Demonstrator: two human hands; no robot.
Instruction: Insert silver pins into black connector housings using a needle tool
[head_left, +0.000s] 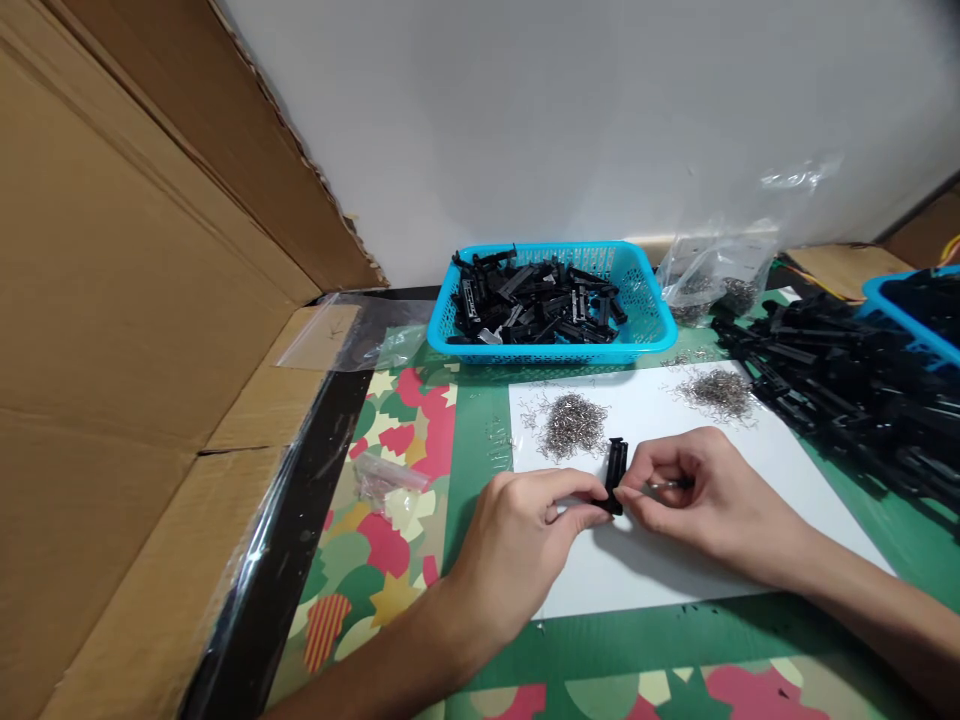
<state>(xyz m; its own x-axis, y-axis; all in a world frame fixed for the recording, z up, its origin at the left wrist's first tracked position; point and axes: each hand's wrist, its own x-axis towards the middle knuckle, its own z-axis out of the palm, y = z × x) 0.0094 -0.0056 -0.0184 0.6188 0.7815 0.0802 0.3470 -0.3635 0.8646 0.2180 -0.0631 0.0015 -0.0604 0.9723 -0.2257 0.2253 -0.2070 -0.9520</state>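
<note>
My left hand (529, 525) pinches the lower end of a narrow black plastic part (616, 470) between thumb and fingertips. The part stands upright or slightly tilted over a white sheet (652, 570). My right hand (694, 490) is closed, its thumb and forefinger pressed together against the part's right side. Whatever those fingertips pinch is too small to make out. A dark, partly shiny object (671, 485) shows inside the curled right fingers, mostly hidden. Just behind the part lies a heap of small bent metal wire pieces (574, 425).
A blue basket (555, 352) of black plastic parts stands at the back. A second wire heap (716, 393) lies right, before a clear bag (712, 275). Loose black parts (847, 370) pile beside another blue basket (911, 315). Cardboard (135, 250) walls the left; small plastic bags (390, 480) lie nearby.
</note>
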